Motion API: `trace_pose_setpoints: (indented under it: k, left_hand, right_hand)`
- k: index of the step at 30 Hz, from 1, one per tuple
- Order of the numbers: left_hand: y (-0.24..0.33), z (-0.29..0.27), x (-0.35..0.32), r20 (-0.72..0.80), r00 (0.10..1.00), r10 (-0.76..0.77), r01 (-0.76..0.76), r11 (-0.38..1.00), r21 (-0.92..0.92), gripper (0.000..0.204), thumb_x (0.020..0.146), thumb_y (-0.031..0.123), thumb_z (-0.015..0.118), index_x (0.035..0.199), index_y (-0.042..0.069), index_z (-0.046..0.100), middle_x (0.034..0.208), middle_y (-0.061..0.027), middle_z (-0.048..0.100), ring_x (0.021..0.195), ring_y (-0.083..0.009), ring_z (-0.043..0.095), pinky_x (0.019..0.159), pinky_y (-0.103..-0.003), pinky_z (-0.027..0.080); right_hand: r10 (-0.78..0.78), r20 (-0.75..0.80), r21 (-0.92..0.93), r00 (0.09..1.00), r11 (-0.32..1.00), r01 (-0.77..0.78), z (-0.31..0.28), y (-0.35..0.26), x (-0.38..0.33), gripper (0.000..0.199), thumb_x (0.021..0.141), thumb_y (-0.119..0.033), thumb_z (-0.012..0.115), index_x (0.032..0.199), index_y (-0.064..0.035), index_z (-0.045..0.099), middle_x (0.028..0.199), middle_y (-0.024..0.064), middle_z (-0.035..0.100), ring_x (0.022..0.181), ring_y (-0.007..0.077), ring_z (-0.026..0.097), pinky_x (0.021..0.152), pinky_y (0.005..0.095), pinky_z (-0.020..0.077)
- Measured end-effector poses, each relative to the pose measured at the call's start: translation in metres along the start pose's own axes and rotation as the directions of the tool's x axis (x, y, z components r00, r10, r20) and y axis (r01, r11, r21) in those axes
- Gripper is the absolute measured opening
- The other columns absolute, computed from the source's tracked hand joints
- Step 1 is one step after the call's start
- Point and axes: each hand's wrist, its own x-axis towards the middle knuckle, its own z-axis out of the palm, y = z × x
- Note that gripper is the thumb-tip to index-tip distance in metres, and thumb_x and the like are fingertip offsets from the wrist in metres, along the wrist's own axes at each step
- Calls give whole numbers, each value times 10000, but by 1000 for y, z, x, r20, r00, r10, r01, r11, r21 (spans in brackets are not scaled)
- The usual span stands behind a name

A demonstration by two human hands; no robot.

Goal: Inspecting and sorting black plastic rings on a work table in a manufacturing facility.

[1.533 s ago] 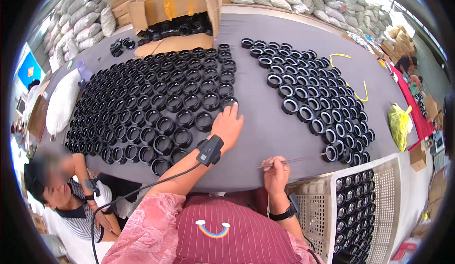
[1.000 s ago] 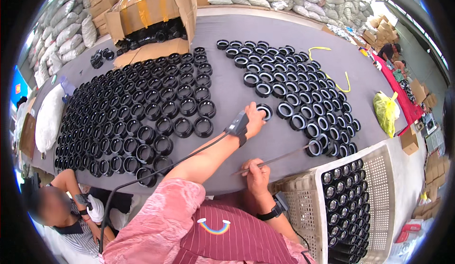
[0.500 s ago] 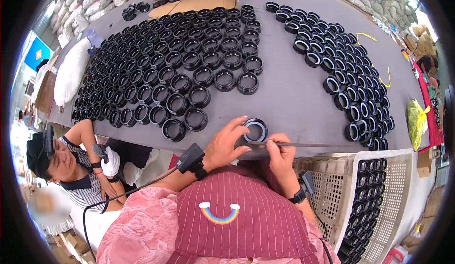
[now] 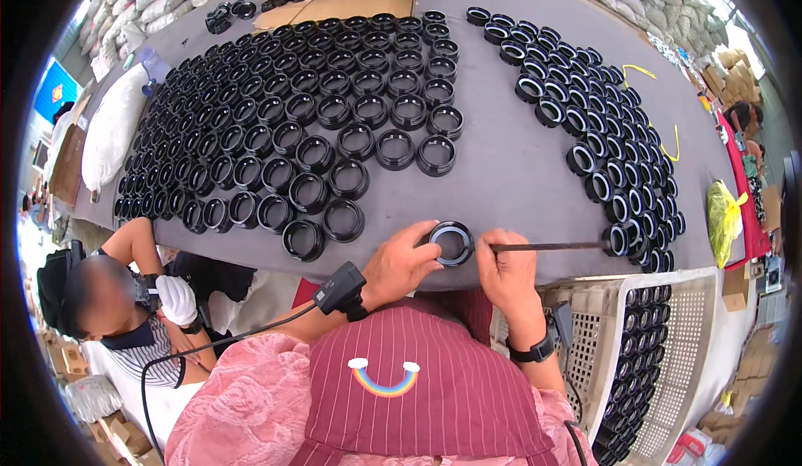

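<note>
Close to the table's near edge, my left hand [image 4: 403, 259] grips a black ring [image 4: 452, 229] by its left side, between thumb and fingers. The ring's hollow faces up, with a pale grey-blue band inside its rim. Against the ring's right side is my right hand [image 4: 506, 270], its fingers closed round a thin dark rod [image 4: 555, 247]. The rod points rightward, its far end near the right-hand group of rings; its ring-side end is hidden by my fingers. To the left, many plain black rings [image 4: 342, 219] stand in rows. Rings with pale inner bands [image 4: 581, 159] cluster at the right.
A pale plastic crate [image 4: 710, 315] holding black rings stands at my right below the grey table [image 4: 501, 190]. At left sits another person [image 4: 142, 332] with a white glove. An open carton [image 4: 334, 16], a white sack [image 4: 115, 132] and a yellow bag [image 4: 723, 222] lie further off.
My right hand has moved slightly up and right, from the ring's near edge to its right side. The rod's end no longer shows at the near rim. My left hand still grips the ring.
</note>
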Motion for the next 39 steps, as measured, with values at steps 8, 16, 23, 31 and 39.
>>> trace_pose_setpoints:
  k: [8, 16, 23, 31, 39]
  left_hand:
    - [-4, 0, 2, -15, 1000, -15, 14, 998, -64, 218, 819, 110, 744, 991, 46, 626, 1325, -216, 555, 1154, -399, 587, 936, -418, 508]
    - [-8, 5, -1, -63, 989, -134, 121, 977, -178, 598, 810, 124, 759, 1315, 17, 456, 1260, -210, 593, 1142, -399, 584, 943, -440, 482]
    - [-5, 5, 1, -54, 994, -95, 88, 990, -111, 661, 805, 150, 767, 1359, 11, 435, 1263, -215, 589, 1181, -398, 561, 973, -442, 463]
    - [2, 16, 12, -115, 984, -133, 136, 990, 21, 813, 725, 265, 832, 1388, 24, 428, 1301, -197, 566, 1208, -386, 548, 1051, -470, 411]
    - [-2, 18, 14, -153, 984, -87, 95, 994, 44, 813, 701, 258, 833, 1358, 14, 419, 1227, -200, 591, 1184, -398, 550, 1116, -510, 362]
  right_hand:
    - [-102, -121, 191, 987, 974, 124, 22, 23, 4, 14, 873, -48, 664, 882, -55, 671, 811, 80, 690, 699, 252, 616, 697, 373, 448]
    - [-96, -62, 355, 993, 928, 112, 33, 27, -3, 24, 867, -45, 665, 861, -47, 688, 795, 64, 668, 754, 213, 582, 685, 344, 451]
    - [-6, 105, 481, 994, 876, -46, 23, 43, -3, 48, 868, -33, 650, 833, -48, 680, 787, 58, 676, 755, 199, 576, 685, 344, 462]
    - [-198, -61, 298, 978, 932, 208, 30, 21, 3, 51, 861, -6, 649, 886, -41, 676, 796, 68, 677, 715, 233, 572, 664, 352, 451]
    - [-190, -97, -66, 977, 981, 184, 9, 14, 17, 79, 826, -37, 683, 815, -57, 608, 745, 114, 636, 629, 326, 566, 583, 418, 459]
